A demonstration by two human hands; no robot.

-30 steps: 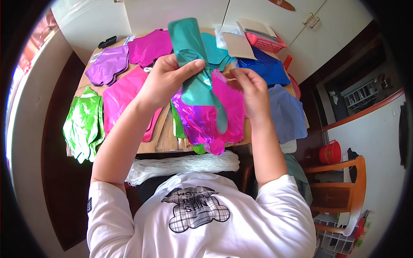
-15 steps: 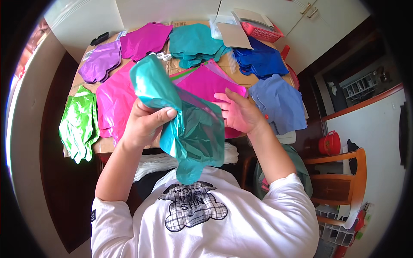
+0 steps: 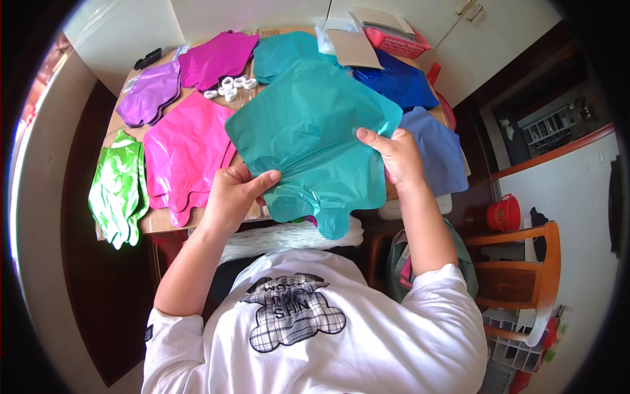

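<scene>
Stretched out flat in front of me is a teal foil balloon (image 3: 315, 118), uninflated, with lobed edges and a rounded tab at its lower end. My left hand (image 3: 239, 194) pinches its left edge between thumb and fingers. At the right edge, my right hand (image 3: 400, 157) grips it with the thumb on top; those fingers are mostly behind the foil. The balloon covers the middle of the table, with a sliver of magenta showing below it. Left of it lies a stack of pink foil balloons (image 3: 187, 151).
Around the table lie green (image 3: 119, 187), lilac (image 3: 151, 95), magenta (image 3: 220, 59), teal (image 3: 285, 49), dark blue (image 3: 400, 82) and pale blue (image 3: 436, 151) foil stacks. White rings (image 3: 230, 87) sit behind, a red basket (image 3: 397, 44) at the back right. White strings (image 3: 289, 238) hang near my lap.
The teal balloon was folded over in my left hand; now it is spread flat. My right hand, open and apart before, has closed on its right edge.
</scene>
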